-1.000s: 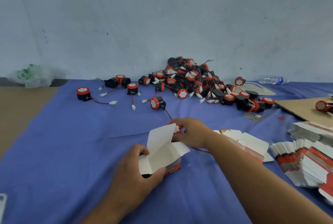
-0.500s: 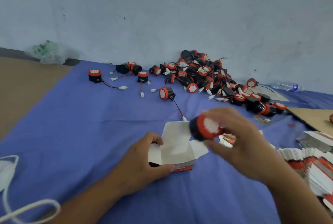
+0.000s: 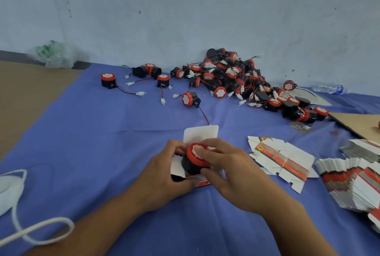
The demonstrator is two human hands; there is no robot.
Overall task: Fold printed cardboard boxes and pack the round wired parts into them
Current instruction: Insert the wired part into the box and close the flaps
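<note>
Packing looks barely begun. Near the front edge of the surface, the left hand (image 3: 162, 175) grips one folded box (image 3: 200, 135) with its flap up. The right hand (image 3: 232, 173) pinches a round wired part (image 3: 192, 163), set partly into the box's open top. Unpacked parts (image 3: 236, 78) heap along the far edge. Flat box blanks (image 3: 283, 161) and a fanned stack (image 3: 359, 183) lie toward the right edge, unfolded.

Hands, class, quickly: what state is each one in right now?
Left hand: closed, holding the cardboard box.
Right hand: closed, holding the round wired part at the box's opening.
</note>
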